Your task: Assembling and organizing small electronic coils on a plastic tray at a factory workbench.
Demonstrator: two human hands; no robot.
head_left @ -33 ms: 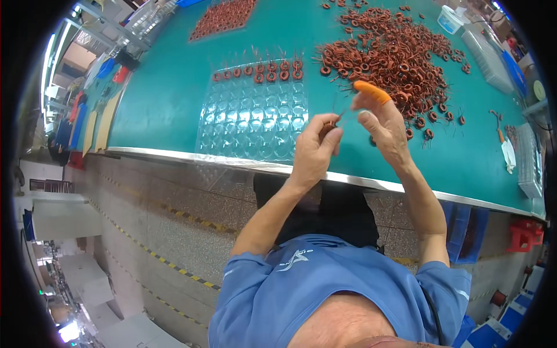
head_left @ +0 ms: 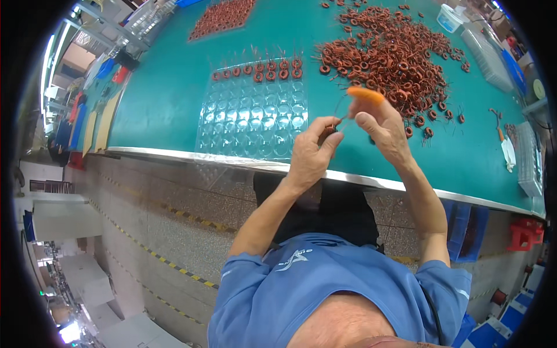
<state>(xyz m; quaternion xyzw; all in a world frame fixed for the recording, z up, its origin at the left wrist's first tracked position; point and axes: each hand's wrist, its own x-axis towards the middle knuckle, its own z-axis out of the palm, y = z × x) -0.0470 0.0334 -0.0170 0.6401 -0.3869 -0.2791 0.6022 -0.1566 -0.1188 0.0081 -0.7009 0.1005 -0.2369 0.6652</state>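
Both hands are raised together above the near edge of the green worktop [head_left: 174, 98]. The left hand [head_left: 310, 153] pinches a small copper-coloured coil ring [head_left: 331, 126] between thumb and fingers, closed on it. The right hand [head_left: 380, 127], just beside the left and nearly touching it, wears an orange finger cot [head_left: 365, 94] on its raised forefinger; its thumb and fingers close toward the thin wire lead [head_left: 342, 113] that rises from the ring, though whether they grip it cannot be told. Directly beyond the hands lies a loose heap of coil rings [head_left: 389, 52]. To the left of the heap, a clear blister tray [head_left: 252, 122] lies flat on the worktop, its far row filled with rings [head_left: 261, 71]. A second patch of rings [head_left: 223, 16] lies at the far edge. Clear plastic boxes [head_left: 484, 49] stand at the right.
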